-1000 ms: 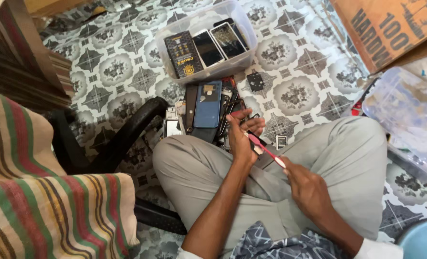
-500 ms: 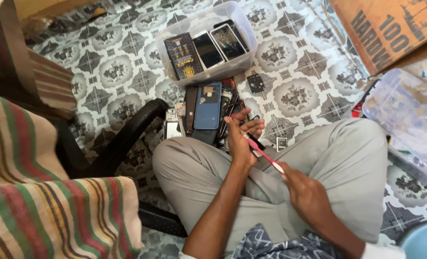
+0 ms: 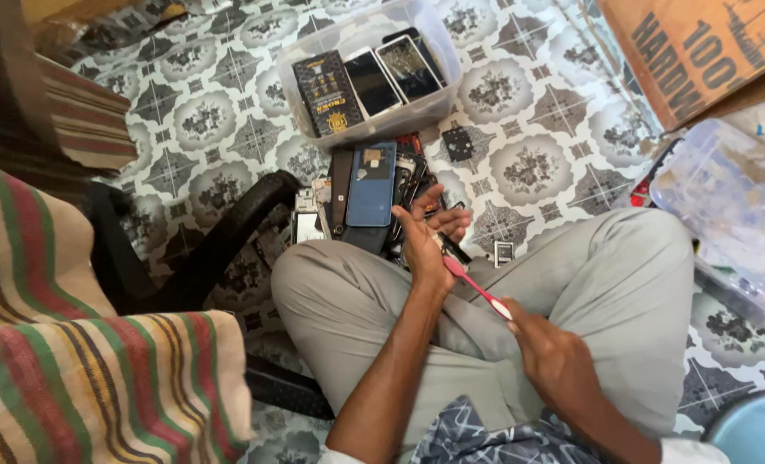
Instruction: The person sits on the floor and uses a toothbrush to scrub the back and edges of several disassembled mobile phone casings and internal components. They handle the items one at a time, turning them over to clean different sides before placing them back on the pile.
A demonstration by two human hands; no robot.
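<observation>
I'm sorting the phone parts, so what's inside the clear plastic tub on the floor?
The clear plastic tub holds a black box with gold print and some phones leaning side by side, screens up. Whatever lies beneath them is covered.

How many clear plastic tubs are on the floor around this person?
2. One clear tub lies ahead of the knees, holding phones. Another clear tub sits on the person's right, cut off by the frame edge; others may lie outside view.

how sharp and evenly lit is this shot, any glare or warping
Head view: soft, even light, no hard shadows; the left hand and the pink-handled toothbrush held by the right hand are fairly sharp; glare whitens the clear plastic tub at right; wide-angle bending shows at the edges; overall slightly soft.
</observation>
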